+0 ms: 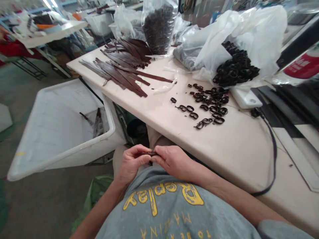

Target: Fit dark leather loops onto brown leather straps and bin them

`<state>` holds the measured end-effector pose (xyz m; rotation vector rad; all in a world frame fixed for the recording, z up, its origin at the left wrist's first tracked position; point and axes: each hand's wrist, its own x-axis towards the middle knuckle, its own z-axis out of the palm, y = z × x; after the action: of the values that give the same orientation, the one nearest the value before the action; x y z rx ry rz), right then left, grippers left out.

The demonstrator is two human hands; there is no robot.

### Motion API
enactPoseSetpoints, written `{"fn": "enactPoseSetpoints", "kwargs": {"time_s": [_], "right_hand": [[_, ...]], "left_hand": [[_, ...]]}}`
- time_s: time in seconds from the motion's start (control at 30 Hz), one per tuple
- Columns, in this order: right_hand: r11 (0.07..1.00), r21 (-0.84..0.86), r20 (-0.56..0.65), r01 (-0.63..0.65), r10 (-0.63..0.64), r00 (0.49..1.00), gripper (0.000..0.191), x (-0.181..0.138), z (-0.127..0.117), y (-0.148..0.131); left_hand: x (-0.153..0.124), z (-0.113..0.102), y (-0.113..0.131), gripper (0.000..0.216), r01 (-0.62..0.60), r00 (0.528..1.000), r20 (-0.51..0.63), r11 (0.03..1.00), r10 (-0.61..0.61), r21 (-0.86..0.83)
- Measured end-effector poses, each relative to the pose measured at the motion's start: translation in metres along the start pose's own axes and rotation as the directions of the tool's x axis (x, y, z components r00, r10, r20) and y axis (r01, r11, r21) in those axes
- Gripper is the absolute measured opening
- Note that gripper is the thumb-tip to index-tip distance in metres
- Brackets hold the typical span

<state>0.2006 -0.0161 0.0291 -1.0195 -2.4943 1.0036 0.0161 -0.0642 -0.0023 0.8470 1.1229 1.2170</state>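
Head view: both hands meet over the lap, below the table (239, 149) edge.
Left hand (131, 163): fingertips pinch one end of a short dark strap (150, 153).
Right hand (172, 161): pinches the other end.
Handling: an even grip near the ends should stop slipping.
Dark loops (210, 106): on the table, well apart.

White bin (50, 132) beside table (236, 149), brown strips (119, 71) — plastic bags (249, 30), black cable (274, 149)

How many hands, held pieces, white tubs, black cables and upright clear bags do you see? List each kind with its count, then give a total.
Hands: 2 (left hand, right hand)
Held dark piece, pinched by both hands: 1
White tub: 1
Black cable: 1
Upright clear bag: 1
Total: 6
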Motion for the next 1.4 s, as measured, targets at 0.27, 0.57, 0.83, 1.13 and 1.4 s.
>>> {"fn": "enactPoseSetpoints", "kwargs": {"time_s": [0.27,0.57,0.83,1.13,1.4], "right_hand": [[0.999,0.040,0.053,-0.026,0.024,0.998,0.020,0.002,-0.004,-0.001],[0.970,-0.240,0.119,-0.028,0.058,0.991,0.025,0.004,0.001,0.000],[0.994,-0.105,0.340,-0.014,0.049,0.939,0.030,0.004,-0.001,-0.002],[0.946,0.323,0.352,0.037,-0.156,0.923,0.034,0.008,-0.004,-0.002],[0.999,-0.030,0.298,-0.017,0.025,0.954,0.029,0.005,-0.008,0.001]], "left_hand": [[0.002,-0.007,0.003,0.015,-0.016,0.994,-0.108,1.000,0.018,0.018],[0.004,-0.013,0.011,0.009,-0.075,0.984,-0.142,0.977,0.105,0.200],[0.002,-0.016,0.022,0.016,0.111,0.994,-0.025,0.962,-0.108,0.248],[0.000,-0.002,0.020,0.025,0.153,0.984,0.068,0.980,-0.163,0.128],[0.003,-0.025,0.012,0.022,-0.083,0.994,-0.057,0.985,0.092,0.149]]}}
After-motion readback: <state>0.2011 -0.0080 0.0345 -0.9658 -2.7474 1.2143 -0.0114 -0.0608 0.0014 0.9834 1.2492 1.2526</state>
